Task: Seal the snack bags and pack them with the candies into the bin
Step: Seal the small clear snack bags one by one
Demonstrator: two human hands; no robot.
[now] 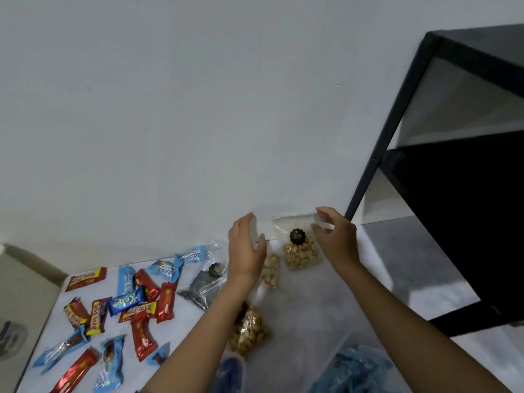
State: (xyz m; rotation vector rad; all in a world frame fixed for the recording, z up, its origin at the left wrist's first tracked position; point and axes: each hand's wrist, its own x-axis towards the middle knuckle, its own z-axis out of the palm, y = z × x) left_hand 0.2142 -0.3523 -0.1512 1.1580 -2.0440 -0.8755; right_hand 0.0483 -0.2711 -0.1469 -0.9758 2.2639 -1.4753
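A clear snack bag of pale nuts (301, 252) with a black round sticker stands against the wall at the table's back edge. My right hand (336, 236) pinches its top right corner. My left hand (246, 251) is held up just left of the bag with straight fingers; whether it touches the bag's clear top is unclear. A second nut bag (270, 272) lies partly behind my left hand, and a third (249, 333) lies under my left forearm. A bag of dark seeds (204, 287) lies further left. Several wrapped candies (127, 304) are spread over the table's left side.
A black metal shelf frame (453, 194) stands on the right, close to the table. Something clear holding blue wrappers (360, 370) shows blurred at the bottom edge. The white wall rises directly behind the table (306, 302).
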